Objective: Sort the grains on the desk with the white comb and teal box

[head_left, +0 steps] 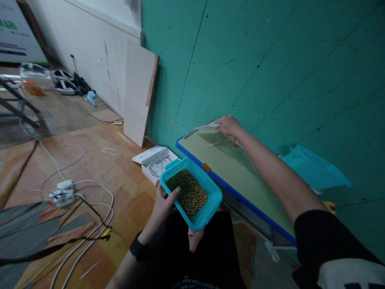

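Over my lap, my left hand (167, 204) grips the near left side of a turquoise plastic container (213, 196), thumb over its rim. Inside lie dark green beans (182, 180) and pale round beans (195, 198), partly mixed. At the far end of a blue-edged table (255, 182), my right hand (230, 125) is closed at a thin white striped piece (212, 125); its fingertips are hidden. Beside that hand, a clear plastic bag (221, 142) lies on the tabletop with small brownish bits in it. A second turquoise container (315, 166) stands behind my right arm.
An opened white box (155, 162) sits on the floor left of the table. White cables and a power strip (63, 193) spread over the floor at left. A pale board (138, 94) leans by the green wall (270, 60), which closes off the table's far side.
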The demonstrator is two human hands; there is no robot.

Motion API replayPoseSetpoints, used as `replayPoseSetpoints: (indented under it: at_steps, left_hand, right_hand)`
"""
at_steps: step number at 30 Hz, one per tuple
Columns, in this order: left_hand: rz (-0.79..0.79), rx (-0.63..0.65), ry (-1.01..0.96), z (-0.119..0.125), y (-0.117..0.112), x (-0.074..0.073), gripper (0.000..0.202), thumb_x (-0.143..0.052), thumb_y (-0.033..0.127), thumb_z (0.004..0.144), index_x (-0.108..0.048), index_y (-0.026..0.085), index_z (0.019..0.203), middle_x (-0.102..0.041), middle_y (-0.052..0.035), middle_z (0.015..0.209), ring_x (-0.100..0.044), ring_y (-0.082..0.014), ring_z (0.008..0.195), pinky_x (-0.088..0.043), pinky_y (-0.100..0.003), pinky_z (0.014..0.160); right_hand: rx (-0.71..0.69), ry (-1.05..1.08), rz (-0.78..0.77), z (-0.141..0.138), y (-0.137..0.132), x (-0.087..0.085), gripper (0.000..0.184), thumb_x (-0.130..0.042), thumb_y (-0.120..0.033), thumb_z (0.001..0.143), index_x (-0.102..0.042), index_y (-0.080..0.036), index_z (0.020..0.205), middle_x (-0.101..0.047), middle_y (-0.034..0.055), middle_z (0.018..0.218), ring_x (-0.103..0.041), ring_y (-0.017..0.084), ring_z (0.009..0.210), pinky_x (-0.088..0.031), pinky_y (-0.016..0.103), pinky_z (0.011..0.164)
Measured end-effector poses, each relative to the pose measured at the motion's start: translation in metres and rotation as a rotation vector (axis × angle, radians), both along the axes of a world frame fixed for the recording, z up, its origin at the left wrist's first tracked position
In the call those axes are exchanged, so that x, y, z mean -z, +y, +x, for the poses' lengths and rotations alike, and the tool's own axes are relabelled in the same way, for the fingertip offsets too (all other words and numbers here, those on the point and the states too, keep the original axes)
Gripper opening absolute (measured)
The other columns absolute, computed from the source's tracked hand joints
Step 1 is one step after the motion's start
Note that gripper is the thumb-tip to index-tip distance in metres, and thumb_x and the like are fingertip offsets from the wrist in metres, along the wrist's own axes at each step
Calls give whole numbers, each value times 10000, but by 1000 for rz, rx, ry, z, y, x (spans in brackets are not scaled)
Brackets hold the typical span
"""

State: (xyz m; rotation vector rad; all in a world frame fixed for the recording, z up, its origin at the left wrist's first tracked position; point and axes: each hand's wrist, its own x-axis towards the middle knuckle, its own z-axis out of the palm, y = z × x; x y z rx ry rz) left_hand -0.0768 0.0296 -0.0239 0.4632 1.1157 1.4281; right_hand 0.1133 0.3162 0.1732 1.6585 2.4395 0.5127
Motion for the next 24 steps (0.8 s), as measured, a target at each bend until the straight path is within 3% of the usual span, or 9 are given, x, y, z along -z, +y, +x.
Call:
replayPoseSetpoints:
  at_steps: [7,13,17,24]
  left_hand:
    - [-7,-4,-31,0,4,8,856,-894,497,707,-484,260,1420,-699,-155,1323,-736,-334,1102,-657,-394,782]
    - [-7,16,-15,-1,1,3,807,-871,486,747,-481,274,1421,-668,-151,1383,-712,-335,1166,-658,-377,778]
    - [-27,6,7,0,0,1,779,-853,470,764,-484,274,1421,-662,-157,1377,-705,-345,1174,-659,-368,715]
    - [-24,14,-15,-2,-2,-5,722,-864,474,752,-535,269,1360,-692,-137,1329,-710,-337,1160,-653,-396,799]
  right_hand:
    - [13,33,-25,-8,-1,1,359,-572,-199,812,-837,-186,1054,-802,135,1070,-697,230,908,-417,253,673]
    - [-16,90,0,-2,4,3,395,-571,-270,798,-835,-268,1093,-812,69,1053,-712,231,906,-407,259,659]
    - [-39,100,14,4,2,5,388,-555,-299,816,-839,-268,1079,-810,80,1059,-717,244,905,-409,271,659]
    - [-61,88,11,10,-14,6,388,-523,-311,850,-842,-229,1055,-811,71,1003,-710,233,895,-396,270,645]
